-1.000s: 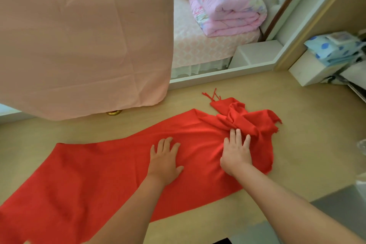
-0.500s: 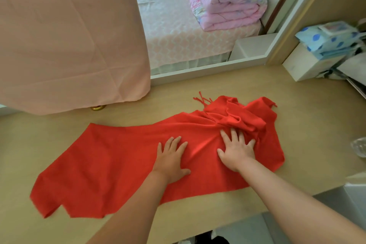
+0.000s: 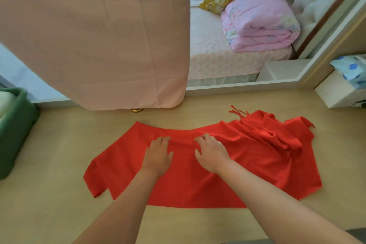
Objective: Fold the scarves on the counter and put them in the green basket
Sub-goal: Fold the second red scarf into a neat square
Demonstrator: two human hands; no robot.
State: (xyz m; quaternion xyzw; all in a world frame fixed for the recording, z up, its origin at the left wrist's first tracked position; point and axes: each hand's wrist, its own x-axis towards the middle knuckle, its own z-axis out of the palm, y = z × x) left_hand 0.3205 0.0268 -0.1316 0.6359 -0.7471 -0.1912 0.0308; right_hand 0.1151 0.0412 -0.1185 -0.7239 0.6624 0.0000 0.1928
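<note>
A red scarf (image 3: 257, 164) lies spread across the wooden counter (image 3: 49, 204), bunched and wrinkled at its right end, with a few tassels at the far edge. Both hands lie on its middle, near the far edge. My left hand (image 3: 158, 154) and my right hand (image 3: 212, 152) sit side by side, fingertips curled down into the fabric and gripping it. The green basket (image 3: 13, 134) stands at the counter's left edge with something pale inside.
A pink cloth (image 3: 99, 35) hangs over the counter's back left, with a small gold object (image 3: 137, 110) under its hem. A white box (image 3: 336, 93) and a blue-dotted pack (image 3: 352, 69) sit at the back right. A bed with a pink quilt (image 3: 261, 22) lies beyond.
The scarf's long left part has been drawn in toward the middle. Both hands have slid toward the far edge, and their flat fingers have curled into the fabric. The basket has come into view.
</note>
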